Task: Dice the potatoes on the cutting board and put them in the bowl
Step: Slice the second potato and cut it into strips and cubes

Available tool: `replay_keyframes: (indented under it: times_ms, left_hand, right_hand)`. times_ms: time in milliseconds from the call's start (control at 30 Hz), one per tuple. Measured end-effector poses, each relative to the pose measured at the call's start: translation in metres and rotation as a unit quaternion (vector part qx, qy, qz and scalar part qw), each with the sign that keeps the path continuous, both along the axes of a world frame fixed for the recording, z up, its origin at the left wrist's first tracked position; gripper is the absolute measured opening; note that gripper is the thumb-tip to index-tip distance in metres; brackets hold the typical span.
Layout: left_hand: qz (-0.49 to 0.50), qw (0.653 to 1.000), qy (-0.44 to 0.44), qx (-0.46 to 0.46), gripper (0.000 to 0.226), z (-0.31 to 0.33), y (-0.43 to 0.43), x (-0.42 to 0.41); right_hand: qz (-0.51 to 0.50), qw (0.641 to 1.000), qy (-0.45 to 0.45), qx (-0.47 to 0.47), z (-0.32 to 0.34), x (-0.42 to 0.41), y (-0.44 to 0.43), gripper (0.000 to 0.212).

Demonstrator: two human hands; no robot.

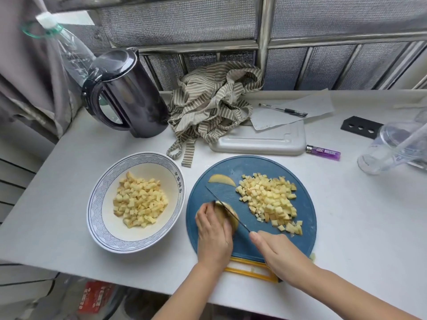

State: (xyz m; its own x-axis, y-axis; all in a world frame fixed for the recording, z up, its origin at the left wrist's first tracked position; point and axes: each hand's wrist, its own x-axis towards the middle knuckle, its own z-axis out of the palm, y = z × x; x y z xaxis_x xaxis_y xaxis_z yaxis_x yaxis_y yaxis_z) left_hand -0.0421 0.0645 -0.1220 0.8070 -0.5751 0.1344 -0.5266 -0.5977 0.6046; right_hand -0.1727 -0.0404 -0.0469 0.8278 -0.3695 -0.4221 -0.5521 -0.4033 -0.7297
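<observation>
The potato (pixel 227 214) sits at the near left of the board (pixel 254 167). The left hand (pixel 213 232) curls over it, fingers gripping its top. The knife (pixel 221 202) lies across the potato, its handle gripped in the right hand (pixel 280 255), forefinger stretched forward. A pile (pixel 270 199) of dice covers the board's right side, and a slice (pixel 220 179) lies near its far edge. The bowl (pixel 97 204), just left of the board, holds cubes (pixel 138 202). A kettle (pixel 129 93) and a cloth (pixel 208 105) stand behind.

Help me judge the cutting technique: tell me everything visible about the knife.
The knife shows as a thin, dark blade seen almost edge-on, slanting from its tip at the far left back to the right hand, which grips and hides the handle. The blade is set into the potato piece that the left hand holds on the blue cutting board.
</observation>
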Motion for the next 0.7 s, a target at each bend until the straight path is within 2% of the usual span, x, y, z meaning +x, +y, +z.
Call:
replay_keyframes:
  times_ms: [267, 367, 700]
  left_hand:
    - [-0.020, 0.999, 0.025, 0.036, 0.065, -0.005, 0.005, 0.003]
    - [0.014, 0.998, 0.056, -0.017, 0.062, 0.002, 0.002, 0.000]
    - [0.018, 1.000, -0.001, -0.013, 0.051, 0.001, -0.002, -0.002]
  right_hand:
    - [0.016, 1.000, 0.012, -0.018, 0.005, -0.004, 0.006, 0.045]
    - [0.024, 0.999, 0.021, -0.034, 0.005, -0.005, 0.007, 0.042]
    - [0.008, 0.999, 0.042, -0.016, 0.003, 0.002, 0.016, 0.044]
